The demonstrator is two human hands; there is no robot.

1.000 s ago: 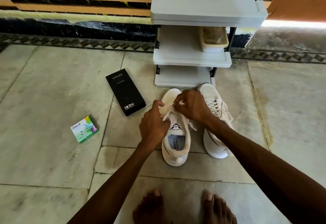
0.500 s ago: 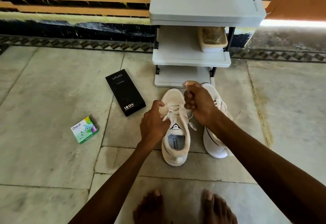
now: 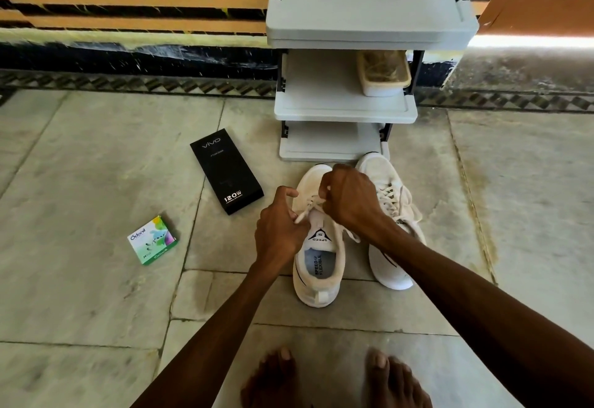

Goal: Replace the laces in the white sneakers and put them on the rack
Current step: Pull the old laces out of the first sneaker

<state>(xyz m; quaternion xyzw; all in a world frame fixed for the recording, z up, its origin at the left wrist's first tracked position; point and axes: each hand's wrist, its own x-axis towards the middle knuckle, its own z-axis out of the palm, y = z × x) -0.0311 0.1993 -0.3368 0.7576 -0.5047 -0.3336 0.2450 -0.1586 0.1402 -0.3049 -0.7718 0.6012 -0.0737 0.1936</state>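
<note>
White lace [image 3: 303, 213] pinched by left hand [image 3: 279, 231] and right hand [image 3: 348, 197]; right dropped back onto sneaker [image 3: 318, 266], likely next eyelet, lacing unfinished.

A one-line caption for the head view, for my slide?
Left hand and right hand pinch the lace of a white sneaker before the grey rack.

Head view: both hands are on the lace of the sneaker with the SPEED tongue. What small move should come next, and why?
Probably draw the lace snug through the eyelets. The left hand pinches one strand and the right hand grips another over the sneaker, so lacing looks unfinished here, while the other sneaker beside it already appears laced.
</note>
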